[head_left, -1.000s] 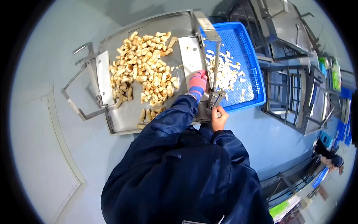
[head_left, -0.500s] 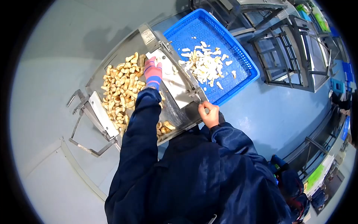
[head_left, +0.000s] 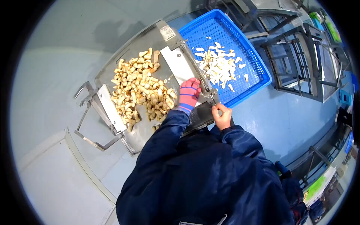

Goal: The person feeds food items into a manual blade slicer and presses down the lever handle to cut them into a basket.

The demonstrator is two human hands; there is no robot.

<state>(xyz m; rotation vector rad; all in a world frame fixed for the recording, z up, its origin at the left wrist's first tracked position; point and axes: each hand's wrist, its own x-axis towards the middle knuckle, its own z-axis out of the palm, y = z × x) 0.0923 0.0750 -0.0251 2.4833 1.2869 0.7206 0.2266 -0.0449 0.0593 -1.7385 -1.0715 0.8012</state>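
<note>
Sleeves (head_left: 165,129) of dark navy cloth are filling the near ground as I am watching remotely through the head camera. Right hand (head_left: 222,117), bare, is closing thumb and fingers around the end of a slim metal handle (head_left: 213,99), at the near end of a hinged cutting arm (head_left: 197,67). Left hand (head_left: 189,92), in a pink glove with blue stripes, is lying over the near part of the right white board (head_left: 171,60), fingers bent and drawn together, just beside the arm; I am not managing to tell whether anything is sitting beneath them

Tan knobbly pieces (head_left: 140,84) are lying heaped on a metal tray (head_left: 139,139), left of the gloved hand, some partly hidden behind the left sleeve. One longer brownish piece (head_left: 156,56) is resting at the heap's upper right edge. Along the tray's left side I am seeing the left white board (head_left: 111,108), with a bent metal frame (head_left: 83,129) jutting outward. A pale label (head_left: 167,33) is showing on the far end of the right-hand metalwork

Beyond the arm, a blue perforated basket (head_left: 258,73) is holding scattered white pieces (head_left: 220,67), mostly on its tray side. Farther right, metal racks (head_left: 320,77) are standing on the floor, and a person in dark clothing (head_left: 293,191) is showing at lower right, partly hidden
</note>
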